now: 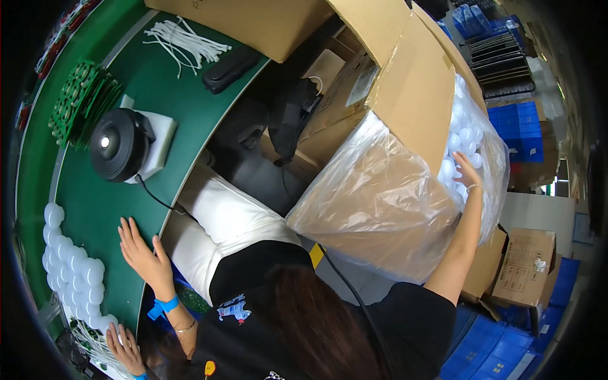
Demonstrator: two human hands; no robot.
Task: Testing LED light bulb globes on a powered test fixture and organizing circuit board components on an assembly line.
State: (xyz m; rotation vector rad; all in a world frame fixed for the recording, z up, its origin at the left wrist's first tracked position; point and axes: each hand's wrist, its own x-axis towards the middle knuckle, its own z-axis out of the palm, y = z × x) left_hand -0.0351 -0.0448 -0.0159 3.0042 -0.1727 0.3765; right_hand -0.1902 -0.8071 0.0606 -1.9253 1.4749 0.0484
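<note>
My left hand (144,254) rests at the edge of the green work table (142,206), fingers spread, holding nothing. My right hand (467,171) reaches over a cardboard box lined with a clear plastic bag (373,196). Its stretched fingers touch the white round bulb covers (467,136) piled inside; no cover is plainly gripped. Beyond my left hand, a round black device (117,145) with a bright spot in its middle sits on a white block (161,140). More white bulb covers (73,269) stand in a cluster on the table's left side.
Another person's hand (125,350) is beside the near end of that cluster. Green circuit boards (82,101), white cable ties (183,44) and a black case (231,69) lie farther up the table. A cable (348,285) crosses near my right arm; cartons (522,266) and blue bins (484,348) stand at right.
</note>
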